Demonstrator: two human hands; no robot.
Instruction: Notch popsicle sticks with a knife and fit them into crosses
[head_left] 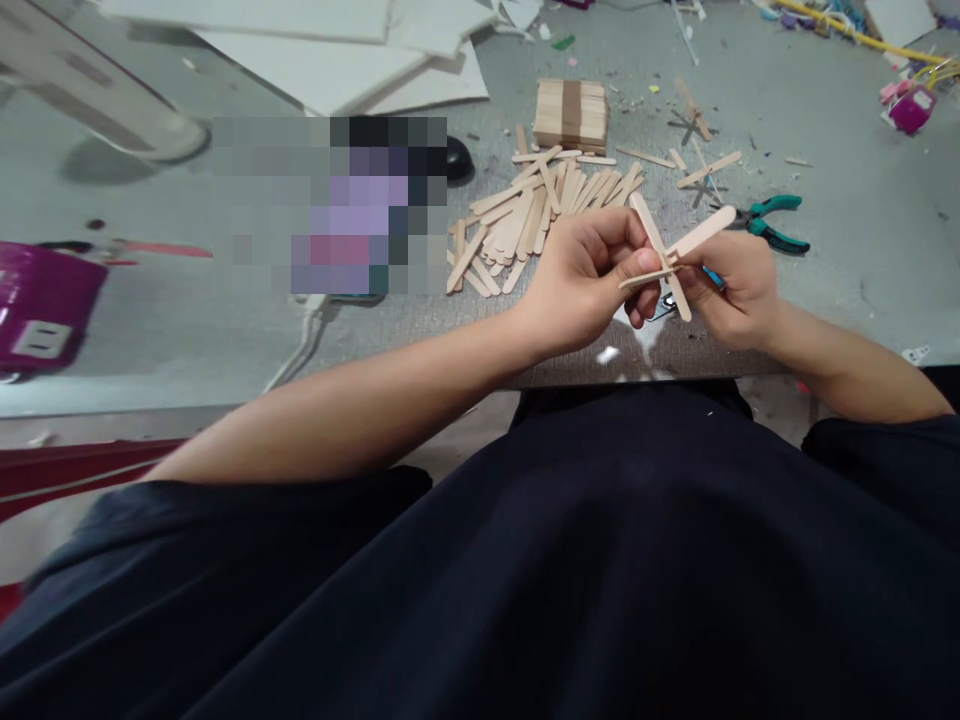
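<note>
Above the table's front edge I hold a cross of wooden craft sticks (701, 236), its arms pointing several ways. My left hand (581, 275) is closed, thumb and fingers pinching the cross near its middle. From the other side my right hand (739, 290) is closed with its fingertips at the joint of the sticks. A bright blue piece (713, 278) shows by the right fingers; mostly hidden, its kind cannot be told. Behind my left hand lies a heap of loose craft sticks (525, 215).
A banded bundle of sticks (570, 115) lies behind the heap. Green-handled pliers (780, 225) and crossed sticks (709, 170) lie right. White boards (315, 50) are at the back left, purple objects (45, 305) (911, 110) at both sides. A white cable (304, 345) crosses the front left.
</note>
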